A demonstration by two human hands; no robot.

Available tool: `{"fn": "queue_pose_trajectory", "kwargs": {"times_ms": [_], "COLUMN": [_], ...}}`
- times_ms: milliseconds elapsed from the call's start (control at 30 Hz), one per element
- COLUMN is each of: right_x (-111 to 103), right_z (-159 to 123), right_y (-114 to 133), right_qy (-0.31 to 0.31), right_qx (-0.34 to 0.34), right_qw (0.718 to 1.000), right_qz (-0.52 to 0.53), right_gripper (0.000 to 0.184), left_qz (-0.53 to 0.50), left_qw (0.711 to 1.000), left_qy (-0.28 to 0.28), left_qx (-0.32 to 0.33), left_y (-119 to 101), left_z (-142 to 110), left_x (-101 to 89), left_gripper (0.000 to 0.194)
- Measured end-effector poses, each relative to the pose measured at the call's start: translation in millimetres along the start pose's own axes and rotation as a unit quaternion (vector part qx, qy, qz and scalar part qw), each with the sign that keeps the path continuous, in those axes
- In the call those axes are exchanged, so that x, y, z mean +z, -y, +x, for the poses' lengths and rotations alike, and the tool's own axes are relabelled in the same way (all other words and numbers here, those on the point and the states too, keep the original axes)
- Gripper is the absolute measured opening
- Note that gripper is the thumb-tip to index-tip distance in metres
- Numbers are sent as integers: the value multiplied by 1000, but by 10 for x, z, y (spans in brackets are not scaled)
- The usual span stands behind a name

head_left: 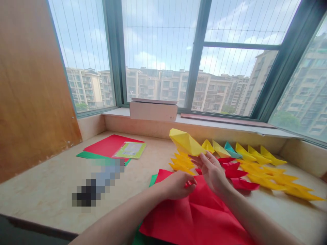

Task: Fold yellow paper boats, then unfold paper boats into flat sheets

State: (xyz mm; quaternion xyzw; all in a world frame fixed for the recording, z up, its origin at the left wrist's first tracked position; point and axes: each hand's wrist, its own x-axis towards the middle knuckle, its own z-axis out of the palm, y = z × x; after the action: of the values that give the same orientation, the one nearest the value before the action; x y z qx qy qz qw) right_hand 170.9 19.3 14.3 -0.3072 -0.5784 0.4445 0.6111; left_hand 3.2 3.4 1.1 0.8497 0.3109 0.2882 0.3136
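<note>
My right hand (214, 173) pinches a folded yellow paper boat (187, 143) by its lower right end, raised above the counter. My left hand (177, 185) hovers just below it with loosely curled fingers, a gap showing between them and nothing visible inside. Under both hands spreads a large red paper sheet (189, 217) with crease lines, lying on green paper (153, 179). Close behind my right hand stand folded red paper boats (233, 170), partly covered by it.
Yellow-orange paper boats (278, 177) are nested at right, more (181, 163) behind my hands. Several yellow boats and a teal one (232, 149) line the back. Red sheets (112, 146) and a yellow-green packet (130, 150) lie left, near a pixelated object (99, 183). A box (153, 111) sits on the sill.
</note>
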Motion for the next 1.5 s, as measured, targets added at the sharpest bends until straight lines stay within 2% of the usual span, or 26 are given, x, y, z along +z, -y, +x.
{"fn": "queue_pose_trajectory", "kwargs": {"times_ms": [67, 133, 200, 267, 367, 433, 500, 600, 700, 833, 1033, 1100, 1167, 1233, 1300, 1400, 1500], "right_x": [-17, -77, -157, -236, -329, -373, -400, -402, -354, -266, -184, -182, -209, -261, -321, -380, -379], "right_z": [-254, -421, -493, -502, -487, -495, -518, -560, -590, -617, -662, -671, -670, -660, -646, -637, -651], "right_y": [-15, -64, -121, -168, -210, -228, -237, -208, -120, -17, -52, -94, -132, -150, -137, -84, -48], "right_qy": [34, 47, 43, 34, 29, 41, 65, 93, 119, 146, 97, 75, 46, 32, 44, 62, 44], "right_qx": [62, 99, 121, 130, 119, 112, 109, 82, 42, 47, 83, 69, 9, -88, -182, -259, -289], "right_qw": [994, 988, 987, 988, 991, 992, 992, 983, 966, 965, 985, 986, 980, 954, 906, 825, 758], "right_qz": [81, 110, 99, 74, 58, 38, -13, -137, -225, -212, -120, -131, -194, -286, -379, -498, -583], "right_gripper": [31, 34, 37, 38, 31, 25, 25, 36, 45, 46, 43, 43, 36, 21, 7, 17, 25], "left_qz": [-91, -199, -316, -392, -463, -486, -499, -504, -495, -490, -514, -508, -487, -461, -438, -417, -430], "left_qw": [994, 978, 947, 916, 872, 848, 834, 832, 842, 854, 841, 845, 858, 874, 889, 903, 898], "left_qy": [-54, -62, -60, -83, -156, -210, -235, -225, -202, -156, -148, -148, -152, -149, -131, -89, -82], "left_qx": [-33, -28, -11, 4, 8, -3, -24, -60, -74, -81, -84, -81, -66, -46, -38, -50, -48], "left_y": [67, 105, 118, 121, 124, 117, 94, 38, -7, -29, -27, -11, 10, 24, 24, 3, -21], "left_z": [20, 6, -35, -80, -112, -110, -106, -117, -136, -149, -136, -125, -113, -106, -111, -138, -157], "left_x": [25, 13, -13, -23, 6, 27, 31, 21, 28, 57, 88, 101, 111, 113, 109, 104, 112], "left_gripper": [26, 34, 42, 57, 74, 73, 66, 56, 55, 54, 51, 50, 52, 59, 69, 81, 86]}}
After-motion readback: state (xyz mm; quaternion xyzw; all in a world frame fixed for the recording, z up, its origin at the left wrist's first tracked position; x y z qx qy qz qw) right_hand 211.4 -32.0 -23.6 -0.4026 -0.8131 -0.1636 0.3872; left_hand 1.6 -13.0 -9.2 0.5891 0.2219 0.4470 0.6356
